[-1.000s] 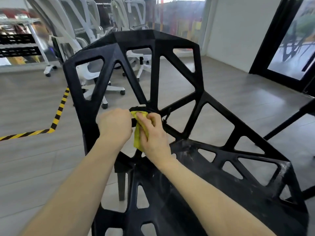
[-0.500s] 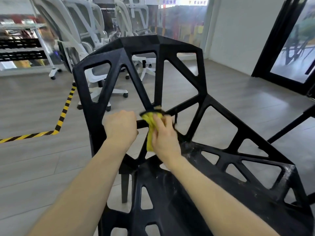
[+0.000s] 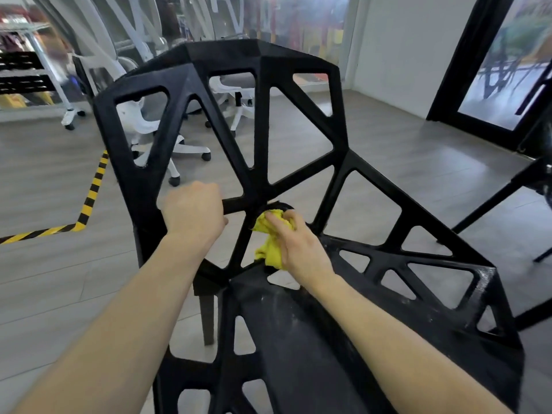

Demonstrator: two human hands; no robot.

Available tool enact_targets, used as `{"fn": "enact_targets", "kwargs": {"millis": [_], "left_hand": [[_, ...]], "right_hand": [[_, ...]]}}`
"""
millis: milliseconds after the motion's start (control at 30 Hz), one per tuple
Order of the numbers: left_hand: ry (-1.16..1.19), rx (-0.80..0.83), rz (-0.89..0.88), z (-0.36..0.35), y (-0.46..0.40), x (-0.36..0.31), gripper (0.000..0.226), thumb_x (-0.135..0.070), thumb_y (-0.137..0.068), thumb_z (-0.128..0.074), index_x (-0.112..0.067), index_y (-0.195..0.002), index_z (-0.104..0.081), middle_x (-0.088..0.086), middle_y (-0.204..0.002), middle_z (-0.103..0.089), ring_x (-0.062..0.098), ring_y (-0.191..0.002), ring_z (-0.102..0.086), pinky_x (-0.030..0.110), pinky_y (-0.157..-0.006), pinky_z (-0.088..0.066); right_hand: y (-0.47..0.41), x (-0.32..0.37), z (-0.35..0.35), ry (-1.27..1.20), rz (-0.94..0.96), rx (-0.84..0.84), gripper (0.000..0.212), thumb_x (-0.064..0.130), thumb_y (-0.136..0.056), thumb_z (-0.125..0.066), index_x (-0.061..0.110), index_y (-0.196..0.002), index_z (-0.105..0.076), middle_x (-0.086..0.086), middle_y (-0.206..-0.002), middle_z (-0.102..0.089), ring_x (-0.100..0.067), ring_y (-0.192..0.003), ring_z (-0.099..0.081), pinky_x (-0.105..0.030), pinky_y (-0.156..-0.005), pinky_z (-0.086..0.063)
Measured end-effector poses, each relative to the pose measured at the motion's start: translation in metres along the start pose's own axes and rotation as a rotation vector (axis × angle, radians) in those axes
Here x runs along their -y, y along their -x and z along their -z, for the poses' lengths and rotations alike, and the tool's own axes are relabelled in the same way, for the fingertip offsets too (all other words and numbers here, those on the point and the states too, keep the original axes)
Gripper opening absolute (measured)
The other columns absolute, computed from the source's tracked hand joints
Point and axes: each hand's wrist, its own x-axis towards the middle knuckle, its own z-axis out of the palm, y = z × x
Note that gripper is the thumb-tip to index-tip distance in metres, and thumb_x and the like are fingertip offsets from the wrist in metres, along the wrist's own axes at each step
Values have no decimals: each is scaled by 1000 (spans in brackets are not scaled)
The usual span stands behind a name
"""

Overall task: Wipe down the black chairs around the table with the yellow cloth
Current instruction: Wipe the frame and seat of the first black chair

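Note:
A black chair (image 3: 263, 94) with an open lattice back and seat fills the middle of the head view. My left hand (image 3: 194, 213) grips a low crossbar of the backrest. My right hand (image 3: 298, 243) holds the crumpled yellow cloth (image 3: 271, 240) and presses it against the hub where the back's struts meet, just right of my left hand. The dusty seat (image 3: 298, 339) stretches toward me under my right forearm.
White office chairs (image 3: 155, 135) on castors stand behind the black chair. Yellow-black hazard tape (image 3: 89, 198) runs across the grey floor at left. A black table leg (image 3: 501, 198) slants in at right. A dark door frame (image 3: 448, 70) is at the far right.
My right hand has slid the cloth to the right along the hub, away from my left hand. The camera has moved closer to the chair; my left hand keeps its grip on the bar.

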Motion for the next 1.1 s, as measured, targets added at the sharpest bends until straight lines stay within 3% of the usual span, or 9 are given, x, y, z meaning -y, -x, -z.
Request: {"fn": "enact_targets", "kwargs": {"millis": [167,267,333,533,667,833,933,1033,1100], "left_hand": [[4,1,17,1,2,-2,58,-56,-89,-81,-21,-68,-40,2,-71,-53,22,-57,-47,30,-60,-46],[-5,13,-4,5,3,-3,60,-67,-90,-74,-20,-70,-41,1,-71,-53,20,-55,-45,28,-54,-37],[-21,6,-13,5,4,-3,62,-70,-91,-71,-20,-70,-41,1,-70,-52,19,-53,-43,29,-51,-31],[-62,-4,-46,1,2,-3,61,-73,-93,-65,-18,-70,-53,1,-65,-60,19,-53,-54,27,-50,-35],[-78,-41,-104,-1,-10,-6,65,-75,-95,-60,-16,-68,-55,1,-64,-58,20,-52,-51,29,-50,-32],[-119,-97,-167,-10,-33,-14,67,-76,-97,-55,-17,-66,-51,2,-62,-55,21,-52,-47,31,-54,-36],[-105,-103,-182,-16,-49,-15,67,-78,-96,-54,-18,-67,-49,2,-62,-53,22,-53,-47,31,-55,-36],[-95,-106,-205,-20,-63,-18,67,-79,-95,-53,-18,-70,-54,2,-64,-54,24,-58,-53,31,-56,-40],[-112,-59,-220,-15,-66,-19,63,-78,-98,-50,-18,-88,-65,2,-76,-60,26,-73,-61,34,-67,-51]], "right_hand": [[7,-62,37,90,-311,86,56,9,-98,-50,35,-147,-58,-5,-122,-49,-42,-96,-65,-48,-82,-56],[-10,-11,23,-57,-157,-16,50,11,-97,-56,30,-143,-60,-3,-124,-54,-32,-99,-64,-47,-84,-57],[-12,15,4,-39,-53,36,53,14,-96,-59,31,-146,-57,-3,-127,-51,-31,-99,-63,-45,-84,-57],[2,-22,38,193,-196,264,59,4,-87,-55,38,-132,-71,-2,-115,-51,-34,-101,-63,-46,-88,-56],[-50,-53,84,283,-254,-113,48,5,-85,-52,25,-125,-69,-9,-110,-54,-41,-89,-61,-45,-70,-53],[-10,-70,56,419,-192,300,47,19,-89,-64,26,-135,-64,-5,-118,-62,-34,-110,-63,-39,-81,-49],[14,-68,56,156,-186,376,47,31,-95,-57,38,-141,-60,4,-128,-70,-25,-117,-65,-35,-90,-52],[7,-69,71,-105,-321,553,51,26,-94,-64,39,-142,-58,13,-132,-70,-14,-121,-61,-31,-98,-47],[7,-70,73,-104,-338,479,37,30,-95,-68,35,-131,-62,7,-128,-69,-19,-122,-62,-38,-101,-48]]}}
